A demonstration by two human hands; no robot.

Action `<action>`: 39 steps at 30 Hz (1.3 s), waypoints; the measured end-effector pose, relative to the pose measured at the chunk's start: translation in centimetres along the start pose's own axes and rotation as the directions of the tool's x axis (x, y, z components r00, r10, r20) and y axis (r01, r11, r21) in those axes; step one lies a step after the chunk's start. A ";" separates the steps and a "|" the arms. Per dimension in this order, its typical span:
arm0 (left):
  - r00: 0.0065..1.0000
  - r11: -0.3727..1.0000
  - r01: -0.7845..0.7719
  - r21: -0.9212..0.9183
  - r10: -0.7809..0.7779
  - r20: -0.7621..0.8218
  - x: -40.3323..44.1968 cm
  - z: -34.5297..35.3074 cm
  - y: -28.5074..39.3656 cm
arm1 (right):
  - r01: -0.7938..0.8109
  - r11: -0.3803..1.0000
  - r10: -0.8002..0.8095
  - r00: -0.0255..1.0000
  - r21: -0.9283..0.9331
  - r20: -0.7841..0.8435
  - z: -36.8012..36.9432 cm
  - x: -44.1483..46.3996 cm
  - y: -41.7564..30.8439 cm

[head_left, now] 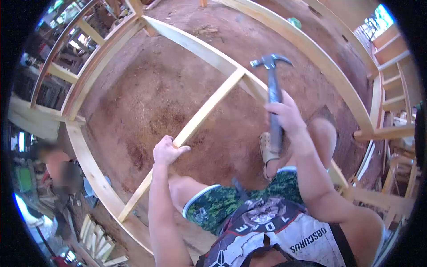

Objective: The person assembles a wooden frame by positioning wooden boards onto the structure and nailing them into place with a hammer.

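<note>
A claw hammer is held upright in my right hand, its head above the fist and the claw toward the right. My left hand wraps around a narrow wooden slat, thumb along its side. This slat runs diagonally across a wooden frame, from the long upper rail to the curved-looking lower left rail. The hammer head is apart from the wood, just right of the slat's upper end. No nail is visible at that joint.
Another long board crosses the upper right. Ladder-like wooden frames stand at the right. A blurred person is at the left, near a pile of wood offcuts. Below the frame lies a reddish dirt floor; my sandalled foot rests there.
</note>
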State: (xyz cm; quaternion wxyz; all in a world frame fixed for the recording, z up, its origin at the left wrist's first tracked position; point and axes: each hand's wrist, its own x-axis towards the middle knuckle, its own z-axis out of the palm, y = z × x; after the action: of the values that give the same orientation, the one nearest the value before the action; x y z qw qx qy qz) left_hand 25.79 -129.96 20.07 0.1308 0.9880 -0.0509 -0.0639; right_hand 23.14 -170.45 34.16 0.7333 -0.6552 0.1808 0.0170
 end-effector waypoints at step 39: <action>0.998 0.995 -0.056 -0.086 0.054 -0.016 -0.6 3.6 -2.3 | 0.109 0.907 0.192 0.752 -0.406 0.630 21.4 -4.0 6.6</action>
State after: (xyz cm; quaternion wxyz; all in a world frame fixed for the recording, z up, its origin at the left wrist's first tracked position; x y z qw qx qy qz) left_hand 24.91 -128.64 16.07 0.1754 0.9801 -0.0744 -0.0558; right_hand 22.90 -148.00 30.64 0.5911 -0.7438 -0.0816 0.3011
